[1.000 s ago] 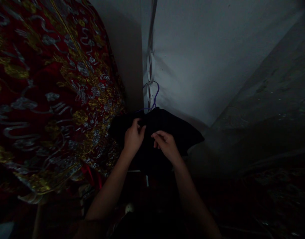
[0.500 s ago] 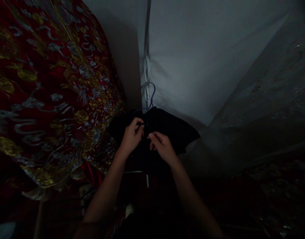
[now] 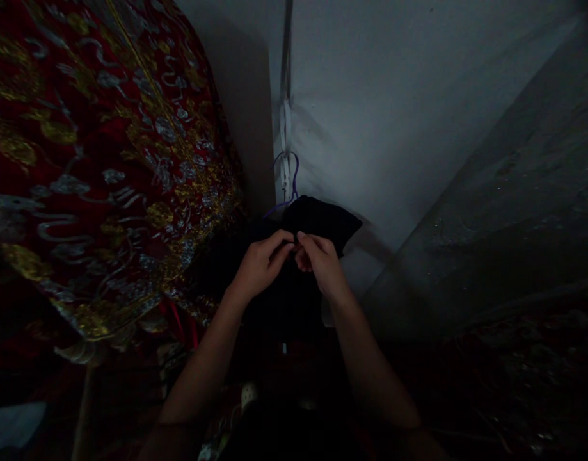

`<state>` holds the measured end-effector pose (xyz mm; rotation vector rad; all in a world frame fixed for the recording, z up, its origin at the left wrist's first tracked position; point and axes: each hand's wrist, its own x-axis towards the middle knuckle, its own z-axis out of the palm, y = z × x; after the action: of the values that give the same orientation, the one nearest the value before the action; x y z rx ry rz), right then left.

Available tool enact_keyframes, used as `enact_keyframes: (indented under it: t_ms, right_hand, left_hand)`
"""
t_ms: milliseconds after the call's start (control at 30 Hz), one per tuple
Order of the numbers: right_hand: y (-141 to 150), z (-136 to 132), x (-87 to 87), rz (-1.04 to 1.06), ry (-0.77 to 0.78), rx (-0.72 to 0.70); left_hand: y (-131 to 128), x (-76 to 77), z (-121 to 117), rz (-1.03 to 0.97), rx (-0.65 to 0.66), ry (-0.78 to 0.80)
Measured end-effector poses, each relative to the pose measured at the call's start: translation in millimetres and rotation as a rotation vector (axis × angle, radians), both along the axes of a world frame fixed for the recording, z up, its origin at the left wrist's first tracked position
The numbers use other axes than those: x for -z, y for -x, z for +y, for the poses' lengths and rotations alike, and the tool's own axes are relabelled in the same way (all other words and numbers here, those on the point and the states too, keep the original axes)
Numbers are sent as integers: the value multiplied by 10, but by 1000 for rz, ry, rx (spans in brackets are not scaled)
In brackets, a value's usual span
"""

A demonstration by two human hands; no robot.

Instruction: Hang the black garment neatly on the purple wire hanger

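Left hand [image 3: 258, 264], right hand [image 3: 325, 259]: fingertips nearly pinched, hold too dark to tell | black cloth garment [image 3: 318, 218] beneath: already on thin purple hanger [image 3: 296, 171] beyond fingers | front closure: cannot tell

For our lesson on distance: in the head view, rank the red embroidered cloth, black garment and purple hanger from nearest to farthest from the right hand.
1. Black garment, directly behind the right hand.
2. Purple hanger, above and slightly left.
3. Red embroidered cloth, at left.
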<state>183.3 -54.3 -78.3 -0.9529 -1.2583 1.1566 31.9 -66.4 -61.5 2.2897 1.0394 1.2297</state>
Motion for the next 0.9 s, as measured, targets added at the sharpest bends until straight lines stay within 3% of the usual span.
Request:
enact_keyframes:
  t_ms: [233,400,533,667,767,833,900]
  right_hand:
    - [51,11,35,22,-77,35]
    - [33,20,1,23,-47,34]
    - [44,25,7,-16,-119,4]
    - [119,71,113,-63,-181,103]
    - [174,158,352,-189,-150,196]
    - [186,192,583,-259,-89,210]
    - [179,170,821,-274,-21,185]
  left_hand:
    - [-3,56,38,-237,26,94]
    - [47,26,88,-160,73,100]
    - [66,77,155,-262,100,161]
    - [-7,93,179,-410,93,265]
    - [30,-38,139,-492,-22,145]
    - [201,-130,126,-592,-200,-53]
    - [493,-121,154,-770,-438,-238]
